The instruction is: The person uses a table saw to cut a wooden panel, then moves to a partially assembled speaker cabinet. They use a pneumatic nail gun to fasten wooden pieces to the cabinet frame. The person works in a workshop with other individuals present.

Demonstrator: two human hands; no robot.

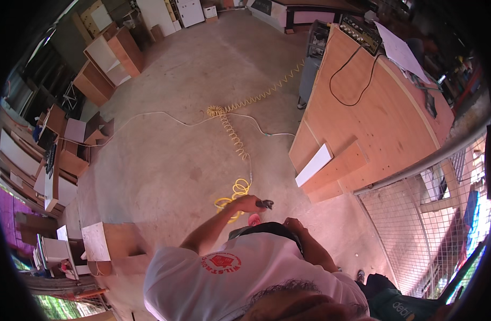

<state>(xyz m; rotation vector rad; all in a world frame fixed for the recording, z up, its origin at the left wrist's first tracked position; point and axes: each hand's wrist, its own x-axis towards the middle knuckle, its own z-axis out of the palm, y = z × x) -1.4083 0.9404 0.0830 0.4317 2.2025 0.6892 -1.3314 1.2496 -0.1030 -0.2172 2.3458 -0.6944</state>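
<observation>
Out in front of my waist, my left hand (248, 204) is closed around a small dark hand-held air tool (265, 204), whose dark end sticks out to the right. Its exact kind is too small to make out. Loops of a yellow coiled air hose (240, 187) hang just beyond and below that hand, and a small red thing (254, 219) shows under it. My right hand (294, 225) is close to my waist with its fingers bent; whether it holds anything is hidden.
The hose runs over the concrete floor (176, 160), crossing a pale cable (149, 113). At right stands a large wooden workbench (373, 101) with a white board (315, 165) on it. Wooden cabinets (125, 51) stand far left, a wooden box (114, 241) near left, wire mesh (416, 235) at right.
</observation>
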